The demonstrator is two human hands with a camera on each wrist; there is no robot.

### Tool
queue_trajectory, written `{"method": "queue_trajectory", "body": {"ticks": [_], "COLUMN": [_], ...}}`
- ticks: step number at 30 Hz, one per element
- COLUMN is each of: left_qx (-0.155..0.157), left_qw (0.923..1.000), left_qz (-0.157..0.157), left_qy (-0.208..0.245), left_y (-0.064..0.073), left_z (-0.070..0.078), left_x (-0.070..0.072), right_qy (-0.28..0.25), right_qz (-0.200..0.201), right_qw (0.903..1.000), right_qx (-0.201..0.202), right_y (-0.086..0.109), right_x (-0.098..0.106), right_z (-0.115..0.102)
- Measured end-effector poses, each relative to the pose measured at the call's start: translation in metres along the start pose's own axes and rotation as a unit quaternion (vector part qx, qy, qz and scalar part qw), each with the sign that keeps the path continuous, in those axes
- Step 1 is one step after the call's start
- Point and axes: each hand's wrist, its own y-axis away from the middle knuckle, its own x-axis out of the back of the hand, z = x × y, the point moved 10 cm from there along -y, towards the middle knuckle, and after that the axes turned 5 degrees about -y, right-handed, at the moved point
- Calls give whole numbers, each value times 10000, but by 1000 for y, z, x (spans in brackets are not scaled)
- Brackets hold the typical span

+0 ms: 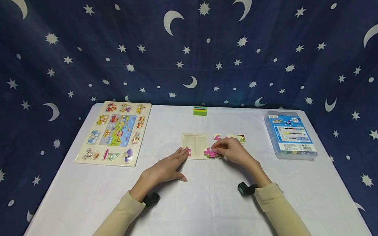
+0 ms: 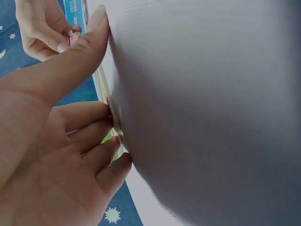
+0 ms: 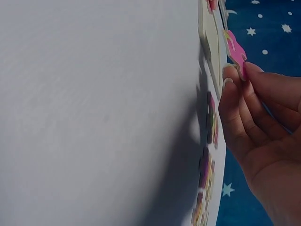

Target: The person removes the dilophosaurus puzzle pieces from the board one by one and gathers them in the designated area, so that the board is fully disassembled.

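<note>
A small wooden puzzle tray [image 1: 201, 144] lies flat in the middle of the table. My left hand [image 1: 166, 168] rests at its left side, fingers extended and fingertips over the lower left corner, where a pink puzzle piece [image 1: 189, 152] partly shows. In the left wrist view, the fingers [image 2: 96, 132] lie along the tray's edge. My right hand [image 1: 233, 152] pinches another pink puzzle piece [image 3: 236, 51] between thumb and fingers, held above the tray's lower right edge. Several loose puzzle pieces [image 1: 241, 137] lie behind the right hand, partly hidden by it.
A wooden knob puzzle board [image 1: 144, 129] with vehicle pieces lies at the left. A clear plastic box [image 1: 293, 133] with a blue label stands at the right. A small green box [image 1: 200, 111] sits at the back edge, before a dark blue star-patterned curtain [image 1: 146, 75].
</note>
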Motion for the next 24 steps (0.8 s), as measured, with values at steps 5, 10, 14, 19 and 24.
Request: {"method": "queue_trajectory", "body": {"ticks": [5,10,14,19,24], "left_qx": [-19,-50,-84,-69,-48], "left_qw": [10000,10000,10000,9999,10000], "left_qz": [8,14,7,0,-20], "left_qy": [-53,-47,-44,-76,-82], "left_y": [0,0,0,0,0], "left_z": [0,1,3,1,0], "left_x": [0,1,2,1,0], "right_qy": [73,92,152,211,180], "right_qz": [128,220,283,280,251], "right_qw": [9998,9996,9993,9985,9973], "right_qx": [-95,-137,-194,-416,-673], "right_y": [7,13,19,26,34], "right_x": [11,21,28,35,41], "right_z": [9,16,21,31,42]}}
